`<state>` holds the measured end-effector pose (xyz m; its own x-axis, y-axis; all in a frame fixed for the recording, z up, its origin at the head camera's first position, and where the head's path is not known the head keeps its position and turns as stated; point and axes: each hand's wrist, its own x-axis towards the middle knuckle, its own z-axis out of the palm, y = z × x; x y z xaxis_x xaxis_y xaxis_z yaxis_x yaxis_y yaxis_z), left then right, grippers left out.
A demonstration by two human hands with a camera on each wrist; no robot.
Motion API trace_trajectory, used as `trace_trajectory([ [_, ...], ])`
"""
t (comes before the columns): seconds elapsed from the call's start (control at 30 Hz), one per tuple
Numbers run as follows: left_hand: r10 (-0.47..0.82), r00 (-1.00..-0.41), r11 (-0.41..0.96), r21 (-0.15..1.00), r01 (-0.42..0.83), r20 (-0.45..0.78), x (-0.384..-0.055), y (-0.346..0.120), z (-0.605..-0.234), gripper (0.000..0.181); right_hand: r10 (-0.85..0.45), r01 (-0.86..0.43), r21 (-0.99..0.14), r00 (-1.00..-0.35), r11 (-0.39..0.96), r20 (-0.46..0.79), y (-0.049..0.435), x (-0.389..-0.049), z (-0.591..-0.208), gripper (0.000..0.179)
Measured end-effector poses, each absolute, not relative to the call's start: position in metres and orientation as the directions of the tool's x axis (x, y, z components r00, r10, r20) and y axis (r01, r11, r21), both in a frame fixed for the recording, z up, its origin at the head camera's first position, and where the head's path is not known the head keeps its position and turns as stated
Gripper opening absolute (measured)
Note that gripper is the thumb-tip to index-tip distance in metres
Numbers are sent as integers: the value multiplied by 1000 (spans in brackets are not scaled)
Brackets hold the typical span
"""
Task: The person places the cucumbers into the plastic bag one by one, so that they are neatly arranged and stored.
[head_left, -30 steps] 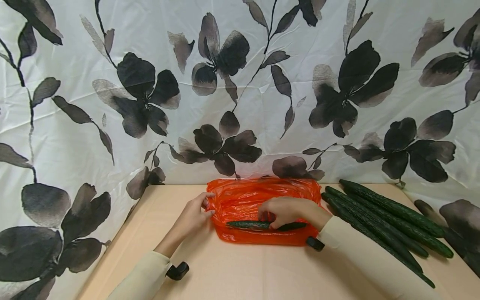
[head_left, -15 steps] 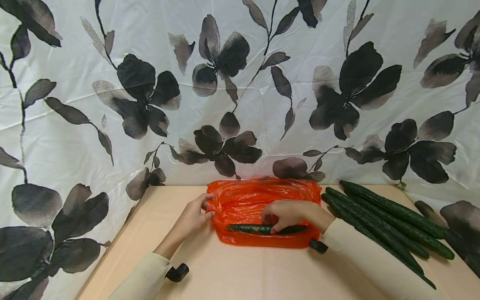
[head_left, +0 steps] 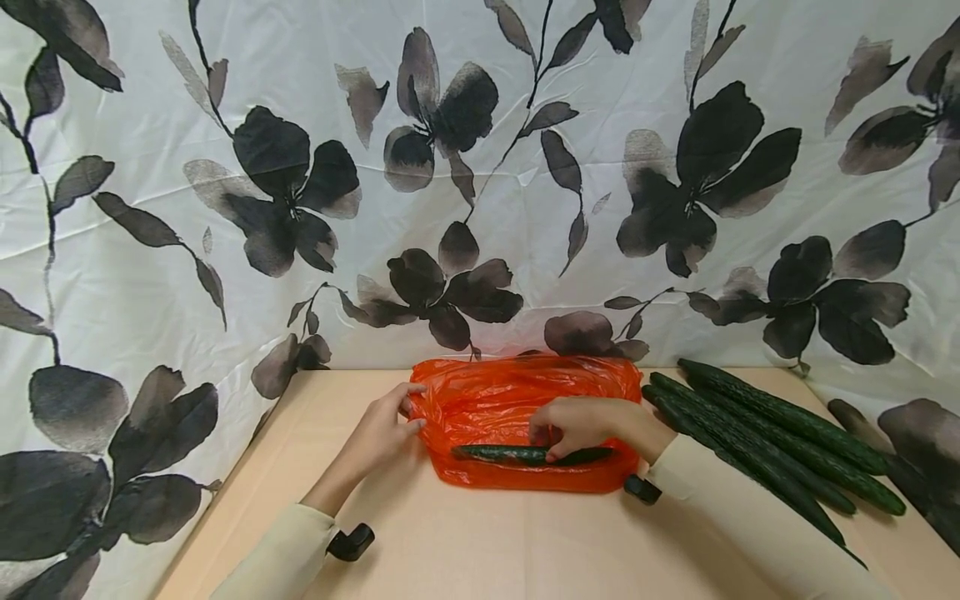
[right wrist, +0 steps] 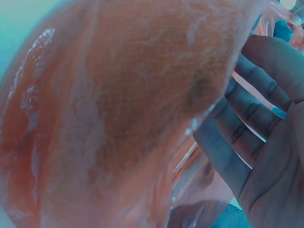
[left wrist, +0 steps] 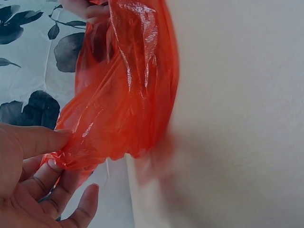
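A red plastic bag (head_left: 517,392) lies at the back of the table, and a green cucumber (head_left: 487,454) shows lengthwise in its front opening. My left hand (head_left: 378,429) pinches the bag's left end. In the left wrist view, the thumb (left wrist: 47,140) presses the crinkled plastic against the fingers. My right hand (head_left: 581,421) holds the cucumber near its middle, thumb over its near side. From the right wrist, the fingers of my right hand (right wrist: 280,161) go behind the edge of the bag (right wrist: 118,95), which hides their tips.
Several long cucumbers (head_left: 787,417) lie side by side on the right of the light wooden table (head_left: 480,542), partly under my right sleeve (head_left: 720,500). A floral cloth (head_left: 555,208) hangs behind and along both sides.
My right hand has shifted slightly to the right along the cucumber, which has stayed nearly in place. My left hand keeps its pinch on the bag, barely moving.
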<state>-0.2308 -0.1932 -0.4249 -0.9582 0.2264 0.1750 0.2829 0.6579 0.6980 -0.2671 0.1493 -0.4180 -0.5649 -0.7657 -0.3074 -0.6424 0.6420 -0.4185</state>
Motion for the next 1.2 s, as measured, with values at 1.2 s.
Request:
trace_trajectory([
  [1.2, 253, -951, 619, 725, 301, 179, -225, -196, -427, 53, -786, -642, -462, -562, 612, -259, 160, -262, -409, 15],
])
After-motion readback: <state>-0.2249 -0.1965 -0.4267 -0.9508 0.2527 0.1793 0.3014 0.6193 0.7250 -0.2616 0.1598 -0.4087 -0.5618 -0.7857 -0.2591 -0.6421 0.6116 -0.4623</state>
